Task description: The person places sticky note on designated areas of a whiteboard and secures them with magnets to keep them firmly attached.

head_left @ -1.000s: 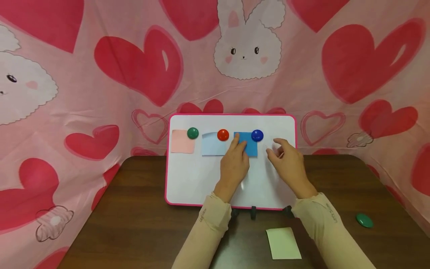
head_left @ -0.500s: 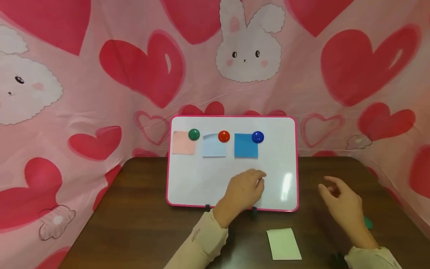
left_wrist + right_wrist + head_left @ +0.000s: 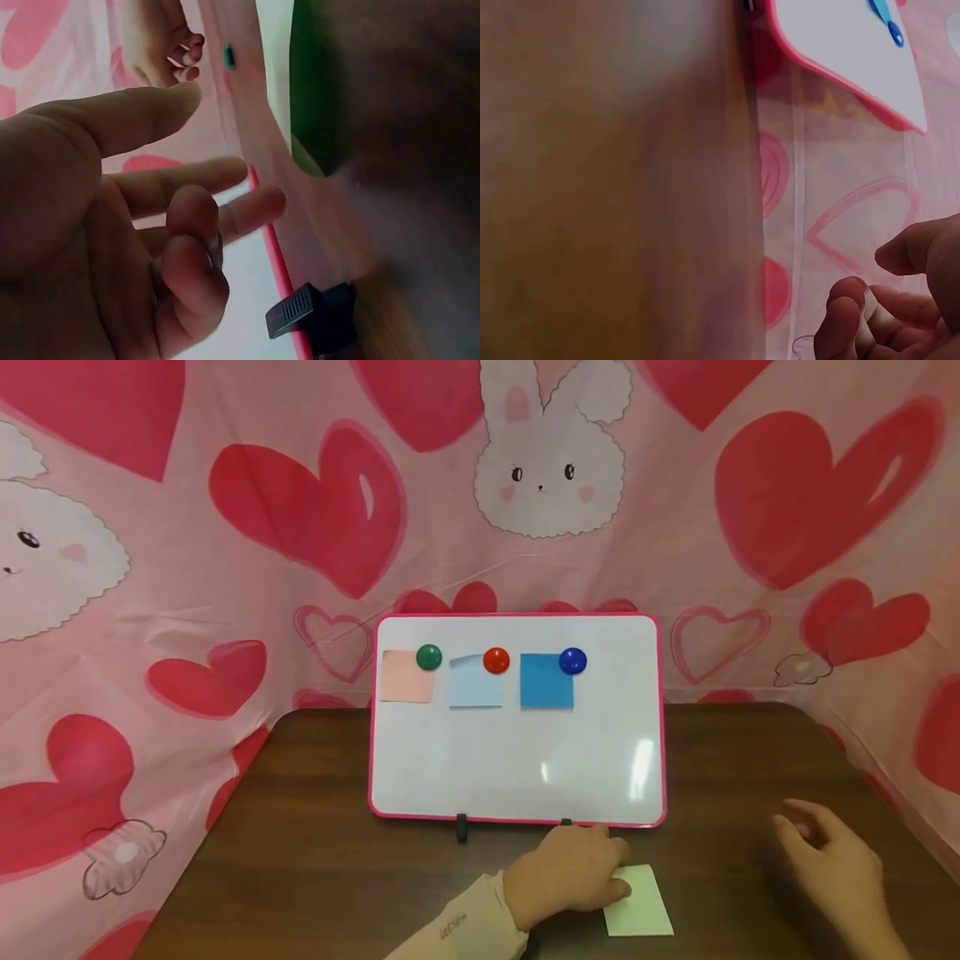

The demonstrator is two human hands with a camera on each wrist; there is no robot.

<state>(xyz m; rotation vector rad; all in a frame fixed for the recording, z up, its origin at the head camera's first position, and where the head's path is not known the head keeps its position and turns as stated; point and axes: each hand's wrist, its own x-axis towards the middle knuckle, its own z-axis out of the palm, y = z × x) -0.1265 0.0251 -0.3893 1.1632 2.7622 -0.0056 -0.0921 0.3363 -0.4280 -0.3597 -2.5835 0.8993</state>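
Note:
My left hand (image 3: 568,870) hovers at the left edge of a pale green sticky note (image 3: 641,906) on the table. In the left wrist view the thumb and fingertips stand apart with nothing between them, and the note (image 3: 311,105) shows beyond them. Off to the right, my right hand (image 3: 840,872) is over the tabletop, fingers loosely bent and holding nothing. A green magnet (image 3: 229,56) appears small near the right hand in the left wrist view; the head view hides it. On the whiteboard (image 3: 510,760) are pink (image 3: 405,681), light blue (image 3: 475,685) and blue (image 3: 546,685) sticky notes.
Green (image 3: 428,657), red (image 3: 496,660) and blue (image 3: 572,661) round magnets hold the notes' upper right corners. Black clips (image 3: 461,827) support the pink-framed board's lower edge on the dark wooden table (image 3: 300,860). A pink cloth with hearts hangs behind.
My left hand has left the blue note and come down to the green note. My right hand has moved from beside the blue magnet down and right, over where the loose green magnet lay.

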